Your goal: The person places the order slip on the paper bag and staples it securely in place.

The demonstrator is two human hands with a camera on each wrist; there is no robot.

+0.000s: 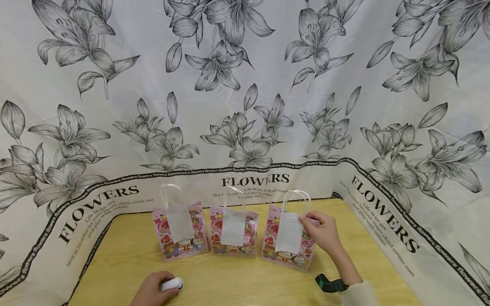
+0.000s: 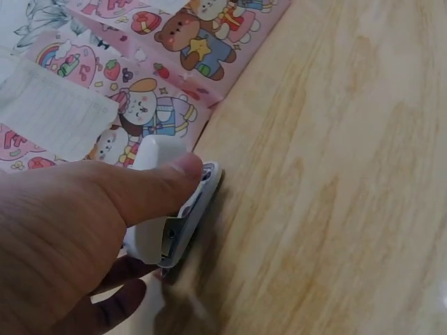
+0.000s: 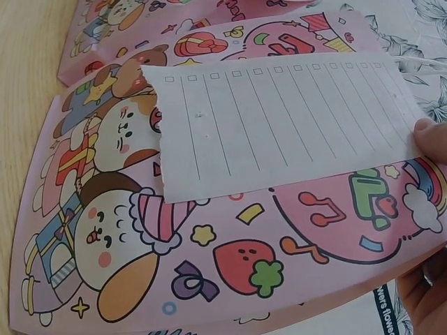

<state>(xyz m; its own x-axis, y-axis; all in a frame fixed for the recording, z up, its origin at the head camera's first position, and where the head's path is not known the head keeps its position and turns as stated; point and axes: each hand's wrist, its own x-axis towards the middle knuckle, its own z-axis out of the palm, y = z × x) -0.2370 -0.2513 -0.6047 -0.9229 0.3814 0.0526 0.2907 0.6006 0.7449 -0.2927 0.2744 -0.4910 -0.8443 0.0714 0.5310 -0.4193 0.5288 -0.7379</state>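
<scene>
My left hand (image 1: 153,290) grips a small white stapler (image 1: 172,284) low over the table, its thumb lying along the top of the stapler in the left wrist view. My right hand (image 1: 324,233) pinches the upper right edge of the rightmost pink cartoon gift bag (image 1: 302,262). Its thumb rests on the lined white paper slip (image 3: 279,132) on the bag's front, and other fingers are behind the bag. The slip's lower edge is torn, with small marks near it in the right wrist view. This bag stands upright with white handles (image 1: 294,192) up.
Two similar pink bags stand to the left, a middle bag (image 1: 233,250) and a left bag (image 1: 168,253), each with a white slip on its front. A white flower-print cloth (image 1: 245,127) surrounds the wooden table (image 1: 229,282) at the back and sides.
</scene>
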